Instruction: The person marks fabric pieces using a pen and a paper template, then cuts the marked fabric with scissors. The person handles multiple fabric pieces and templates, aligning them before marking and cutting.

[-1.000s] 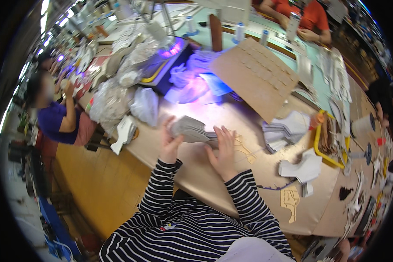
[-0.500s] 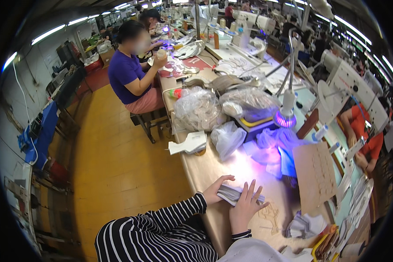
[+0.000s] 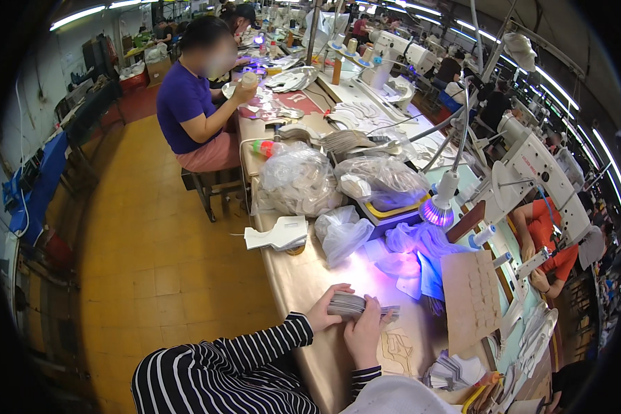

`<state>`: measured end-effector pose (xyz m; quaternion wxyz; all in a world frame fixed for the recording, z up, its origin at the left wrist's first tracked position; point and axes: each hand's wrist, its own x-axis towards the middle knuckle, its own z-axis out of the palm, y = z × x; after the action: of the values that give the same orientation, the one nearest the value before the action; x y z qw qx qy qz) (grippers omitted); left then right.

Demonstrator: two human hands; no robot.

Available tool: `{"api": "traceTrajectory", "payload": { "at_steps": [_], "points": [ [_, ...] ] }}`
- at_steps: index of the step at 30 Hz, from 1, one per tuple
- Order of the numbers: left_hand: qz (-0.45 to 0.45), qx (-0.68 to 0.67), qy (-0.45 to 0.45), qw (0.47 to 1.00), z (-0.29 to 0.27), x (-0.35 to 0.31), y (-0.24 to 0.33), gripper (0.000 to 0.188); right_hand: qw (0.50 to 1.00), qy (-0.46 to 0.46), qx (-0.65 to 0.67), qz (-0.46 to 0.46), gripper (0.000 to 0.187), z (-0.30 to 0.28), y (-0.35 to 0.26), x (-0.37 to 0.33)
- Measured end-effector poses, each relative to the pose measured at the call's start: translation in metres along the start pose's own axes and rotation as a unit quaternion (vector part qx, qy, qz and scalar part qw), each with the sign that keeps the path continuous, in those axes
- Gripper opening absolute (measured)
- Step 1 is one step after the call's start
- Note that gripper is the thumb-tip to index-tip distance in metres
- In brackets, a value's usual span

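A stack of thin grey cut pieces (image 3: 347, 304) lies on edge between my two hands, over the tan worktable. My left hand (image 3: 324, 309) grips its left end, thumb and fingers closed around it. Around the right part of the stack, my right hand (image 3: 366, 336) has its fingers bent and closed. The far right end of the pieces sticks out past my right fingers. Just beside my right hand, a drawn or cut outline pattern (image 3: 396, 350) shows on the table surface.
A lit lamp (image 3: 437, 208) hangs over the table. Beyond are a clear bag (image 3: 343, 234), white cut pieces (image 3: 277, 234) and bulging bags of parts (image 3: 300, 181). A brown board (image 3: 470, 298) and grey-white pieces (image 3: 454, 371) lie right. A person in purple (image 3: 190, 103) sits far left.
My right hand has gone from spread flat over the stack to closed around it. The stack now stands more on edge, its layers showing. The whole view has shifted slightly.
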<state>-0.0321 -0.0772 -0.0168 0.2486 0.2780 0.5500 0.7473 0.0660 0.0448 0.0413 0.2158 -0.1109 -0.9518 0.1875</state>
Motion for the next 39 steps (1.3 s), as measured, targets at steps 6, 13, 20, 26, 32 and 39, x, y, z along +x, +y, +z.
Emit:
{"api": "traceTrajectory", "payload": {
  "at_steps": [6, 13, 20, 26, 32, 39],
  "points": [
    [-0.021, -0.096, -0.032, 0.995, 0.001, 0.005, 0.008, 0.092, 1.000, 0.002, 0.011, 0.005, 0.057, -0.013, -0.005, -0.004],
    [-0.012, -0.061, -0.050, 0.997, 0.001, 0.009, 0.004, 0.104, 0.997, -0.016, 0.070, 0.010, 0.082, -0.002, 0.004, -0.017],
    [-0.048, -0.080, -0.075, 0.993, 0.005, 0.012, 0.006, 0.095, 0.981, -0.058, 0.184, 0.030, 0.104, -0.012, 0.016, -0.009],
    [-0.083, -0.110, -0.040, 0.990, 0.011, 0.010, 0.008, 0.081, 0.984, -0.002, 0.173, 0.051, 0.095, -0.002, 0.011, -0.014],
    [-0.106, -0.129, 0.003, 0.986, 0.011, 0.011, -0.005, 0.067, 0.987, -0.006, 0.146, 0.062, 0.087, -0.006, 0.006, -0.021],
    [-0.034, 0.027, -0.045, 0.998, 0.007, 0.010, 0.002, 0.056, 0.993, -0.058, 0.089, 0.049, 0.079, -0.019, -0.007, -0.018]
  ]
}}
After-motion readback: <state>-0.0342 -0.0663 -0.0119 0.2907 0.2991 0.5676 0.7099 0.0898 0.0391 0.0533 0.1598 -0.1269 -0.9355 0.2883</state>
